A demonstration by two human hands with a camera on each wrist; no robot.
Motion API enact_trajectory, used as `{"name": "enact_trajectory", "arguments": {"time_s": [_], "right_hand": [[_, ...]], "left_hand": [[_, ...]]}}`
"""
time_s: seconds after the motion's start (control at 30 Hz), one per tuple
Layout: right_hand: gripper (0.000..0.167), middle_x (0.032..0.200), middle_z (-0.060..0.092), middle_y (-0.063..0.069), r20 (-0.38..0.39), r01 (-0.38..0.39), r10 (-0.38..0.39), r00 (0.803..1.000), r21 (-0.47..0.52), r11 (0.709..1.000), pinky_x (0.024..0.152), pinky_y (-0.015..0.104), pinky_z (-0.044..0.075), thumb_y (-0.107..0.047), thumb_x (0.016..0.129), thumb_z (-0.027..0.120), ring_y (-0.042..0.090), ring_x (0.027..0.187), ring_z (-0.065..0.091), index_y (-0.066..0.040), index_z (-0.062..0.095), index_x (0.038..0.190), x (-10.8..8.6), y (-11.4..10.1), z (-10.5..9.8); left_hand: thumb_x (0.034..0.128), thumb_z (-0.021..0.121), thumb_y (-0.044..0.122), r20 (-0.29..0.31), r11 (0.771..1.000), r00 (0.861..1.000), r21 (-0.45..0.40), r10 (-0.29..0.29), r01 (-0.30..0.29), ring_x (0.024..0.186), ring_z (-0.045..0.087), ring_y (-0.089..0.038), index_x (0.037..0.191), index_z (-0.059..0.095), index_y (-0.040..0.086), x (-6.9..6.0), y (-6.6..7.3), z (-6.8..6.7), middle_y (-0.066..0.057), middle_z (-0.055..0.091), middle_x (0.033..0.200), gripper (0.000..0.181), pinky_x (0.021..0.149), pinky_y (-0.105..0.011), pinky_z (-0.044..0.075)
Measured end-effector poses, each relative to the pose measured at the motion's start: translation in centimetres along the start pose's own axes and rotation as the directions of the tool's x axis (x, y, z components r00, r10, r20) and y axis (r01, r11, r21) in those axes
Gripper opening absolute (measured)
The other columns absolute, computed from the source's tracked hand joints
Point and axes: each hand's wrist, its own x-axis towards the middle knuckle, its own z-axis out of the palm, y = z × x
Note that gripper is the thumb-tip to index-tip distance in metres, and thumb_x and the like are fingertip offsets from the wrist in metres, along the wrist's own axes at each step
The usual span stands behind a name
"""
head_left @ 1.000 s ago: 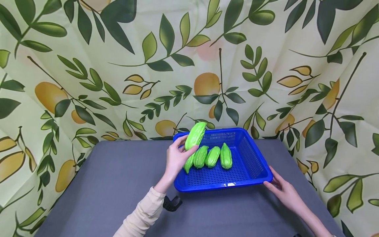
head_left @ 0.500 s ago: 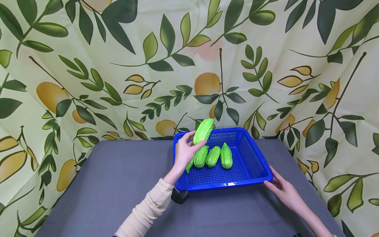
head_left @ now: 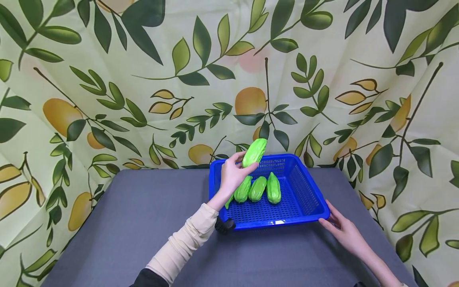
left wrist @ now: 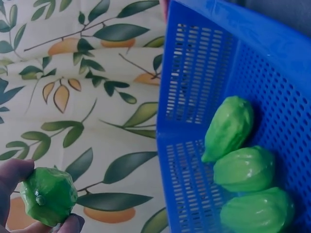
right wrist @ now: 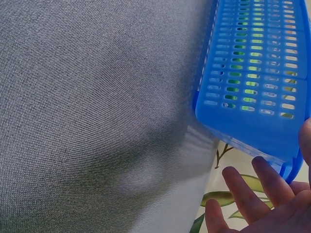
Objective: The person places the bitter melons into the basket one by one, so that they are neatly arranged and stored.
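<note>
A bright green bitter melon [head_left: 255, 152] is gripped between the thumb and fingers of my left hand [head_left: 232, 173], held above the back left part of the blue plastic basket [head_left: 267, 224]. In the left wrist view the held bitter melon [left wrist: 49, 196] shows its blunt end, with fingertips on either side. Several more bitter melons [head_left: 257, 189] lie side by side inside the basket; the leftmost is partly hidden by my left hand. My right hand [head_left: 340, 229] holds the basket's near right corner, thumb on the rim. In the right wrist view, its fingers [right wrist: 245, 196] extend below the rim.
The basket stands on a grey cloth-covered table [head_left: 157, 207]. A curtain [head_left: 215, 79] printed with leaves and fruit hangs behind the table and along both sides. A black strap-like device [head_left: 224, 225] sits at my left wrist, close to the basket's front left corner.
My left hand has moved to the right and slightly up with the bitter melon, farther over the basket. The right hand and the basket have stayed in place.
</note>
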Motion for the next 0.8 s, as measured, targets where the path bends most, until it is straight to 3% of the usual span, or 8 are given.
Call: {"name": "enact_trajectory", "arguments": {"time_s": [0.1,0.2,0.33,0.47,0.8], "right_hand": [[0.070,0.127,0.055,0.032,-0.002,0.002,-0.002,1.000,0.003,1.000,0.074,0.013,0.050,-0.029,0.095,0.057,0.042,0.109,0.060,0.006,0.024,0.146,0.0,0.0,0.0],[0.070,0.127,0.055,0.031,-0.006,0.005,-0.005,1.000,-0.001,1.000,0.072,0.010,0.047,-0.029,0.095,0.057,0.042,0.108,0.060,0.006,0.025,0.146,0.1,0.1,-0.1],[0.069,0.127,0.054,0.032,-0.004,0.003,-0.003,1.000,-0.003,1.000,0.077,0.027,0.056,-0.029,0.095,0.057,0.043,0.109,0.060,0.006,0.025,0.146,0.0,0.0,-0.1],[0.069,0.127,0.054,0.032,-0.004,0.000,0.000,1.000,-0.001,1.000,0.081,0.041,0.056,-0.029,0.096,0.056,0.043,0.109,0.060,0.006,0.025,0.146,-0.1,0.0,-0.1],[0.068,0.127,0.055,0.031,-0.009,0.017,-0.017,1.000,0.007,1.000,0.082,0.044,0.055,-0.028,0.095,0.057,0.043,0.109,0.060,0.005,0.026,0.146,-0.1,0.0,0.0]], "left_hand": [[0.0775,0.078,0.021,0.000,1.000,1.000,0.011,0.011,-0.011,0.099,0.069,-0.030,0.124,0.060,0.005,0.3,0.0,0.3,-0.015,0.066,0.115,0.052,0.070,-0.030,0.058],[0.0775,0.078,0.021,0.016,0.999,1.000,0.027,0.026,-0.026,0.099,0.069,-0.029,0.124,0.060,0.005,0.7,0.0,0.5,-0.016,0.067,0.115,0.052,0.069,-0.030,0.058],[0.0776,0.078,0.022,0.048,0.996,0.998,0.075,0.037,-0.040,0.100,0.069,-0.028,0.123,0.060,0.006,1.5,-0.2,0.5,-0.015,0.067,0.117,0.052,0.069,-0.029,0.058],[0.0783,0.077,0.022,0.058,0.991,0.997,0.121,0.045,-0.052,0.100,0.068,-0.030,0.124,0.059,0.005,2.2,-0.7,0.5,-0.016,0.066,0.117,0.052,0.071,-0.031,0.058],[0.0763,0.078,0.027,0.064,0.968,0.997,0.243,0.042,-0.057,0.093,0.070,-0.024,0.120,0.063,0.006,3.7,-2.1,1.9,-0.012,0.071,0.108,0.051,0.066,-0.025,0.054]]}}
